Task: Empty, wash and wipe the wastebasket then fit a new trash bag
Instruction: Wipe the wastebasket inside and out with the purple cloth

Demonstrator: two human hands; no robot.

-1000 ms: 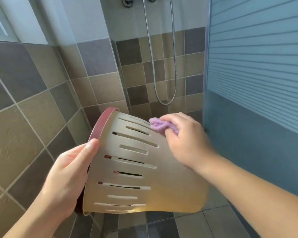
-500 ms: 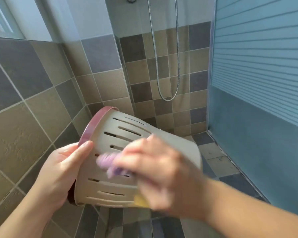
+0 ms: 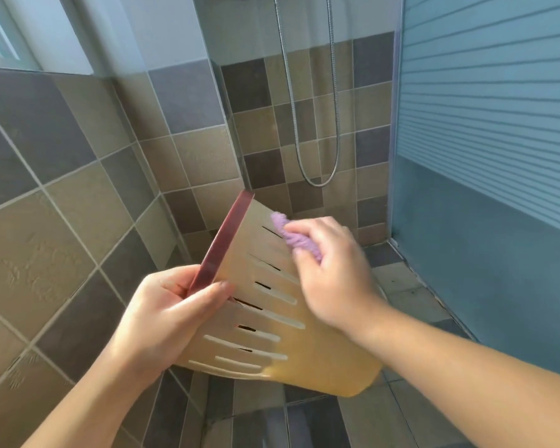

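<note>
Head view shows the tan wastebasket point(image 3: 272, 321) lying on its side in the air, its red rim point(image 3: 222, 244) to the left. The left hand point(image 3: 162, 318) grips that rim with curled fingers. The right hand point(image 3: 330, 273) squeezes a purple cloth point(image 3: 291, 236) against the basket's far slotted side.

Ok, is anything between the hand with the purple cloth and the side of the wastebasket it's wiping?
Nothing visible. The right hand pinches the purple cloth, which lies directly on the slotted wall of the wastebasket near its red rim. The left hand grips the rim lower down, clear of the cloth.
</note>
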